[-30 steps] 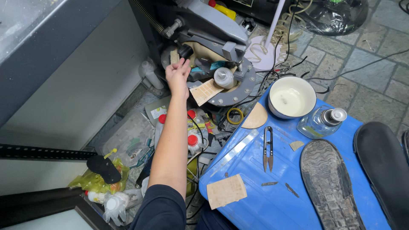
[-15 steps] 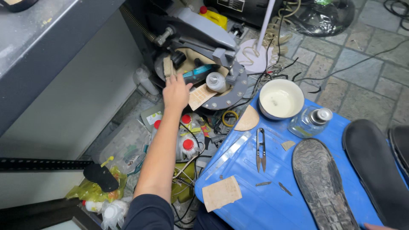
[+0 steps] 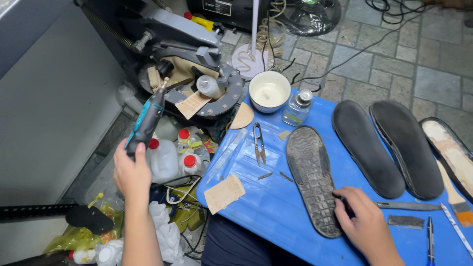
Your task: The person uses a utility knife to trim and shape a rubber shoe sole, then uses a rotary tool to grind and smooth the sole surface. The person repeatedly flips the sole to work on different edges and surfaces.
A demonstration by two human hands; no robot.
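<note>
Your left hand [image 3: 132, 173] is closed around the rotary tool [image 3: 146, 118], tip up, held off the table's left edge above the white jugs [image 3: 165, 158]. Half a second ago it was still reaching into the machine [image 3: 187, 59]. Right hand [image 3: 363, 224] presses flat, fingers loosely spread, on the worn sole [image 3: 311, 175]. Count: four soles on the blue table [image 3: 276, 212], one bowl [image 3: 269, 91], one snips [image 3: 259, 143].

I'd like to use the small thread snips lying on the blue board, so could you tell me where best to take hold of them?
Grip the thread snips at the closed looped end, farthest from you, coming from above. They lie flat with the blades pointing toward you, and the bare blue board on both sides leaves room for fingers.
</note>
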